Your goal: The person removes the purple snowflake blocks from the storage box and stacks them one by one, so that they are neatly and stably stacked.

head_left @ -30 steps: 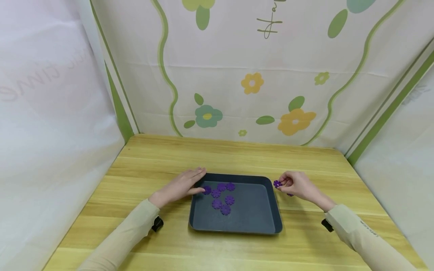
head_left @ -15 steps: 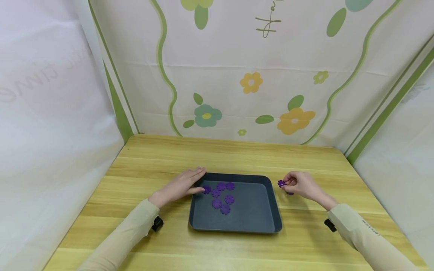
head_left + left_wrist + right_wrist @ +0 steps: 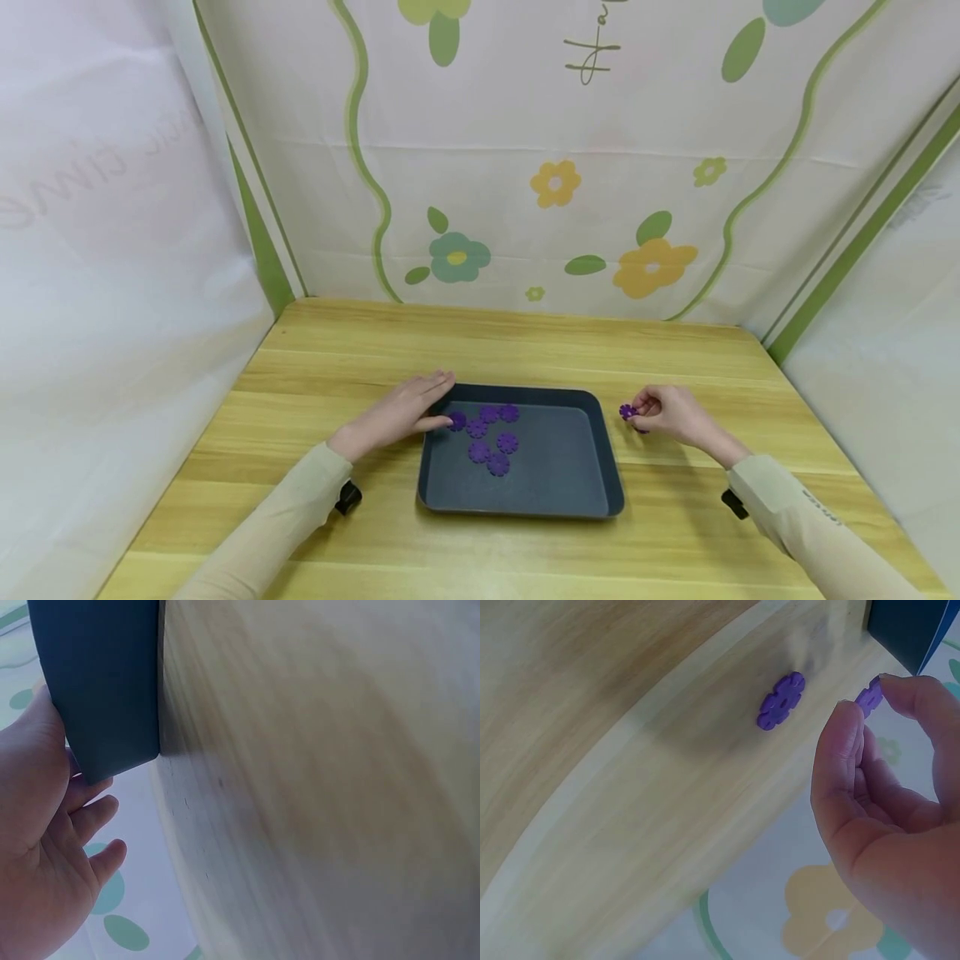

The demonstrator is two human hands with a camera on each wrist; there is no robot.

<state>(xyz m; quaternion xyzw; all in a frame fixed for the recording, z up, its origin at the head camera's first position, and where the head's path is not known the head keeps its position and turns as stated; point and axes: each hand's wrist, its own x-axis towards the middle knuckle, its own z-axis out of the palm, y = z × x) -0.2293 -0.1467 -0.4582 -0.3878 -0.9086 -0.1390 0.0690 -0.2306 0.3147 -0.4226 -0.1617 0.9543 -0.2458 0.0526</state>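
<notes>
Between thumb and fingertips, my right hand (image 3: 671, 413) pinches a small purple notched plastic disc (image 3: 627, 412) just right of the dark grey tray (image 3: 555, 492). Below that hand a second purple disc (image 3: 781, 701) lies on the table, mostly hidden in the head view. My left hand (image 3: 401, 412) holds the tray's far-left corner, thumb over the rim and fingers around the outer edge. Several purple discs (image 3: 479, 451) lie flat in the tray's left half. One darker disc (image 3: 456, 422) is by the left thumb tip; whether they touch I cannot tell.
The wooden table (image 3: 360, 342) extends around the tray. A flower-printed curtain (image 3: 495, 208) stands behind it, with white fabric walls at the left and right. Black straps sit at both wrists.
My right hand has drawn back slightly to the right, away from the tray's rim, with the disc still pinched. The left hand, the tray and the discs in it look unmoved.
</notes>
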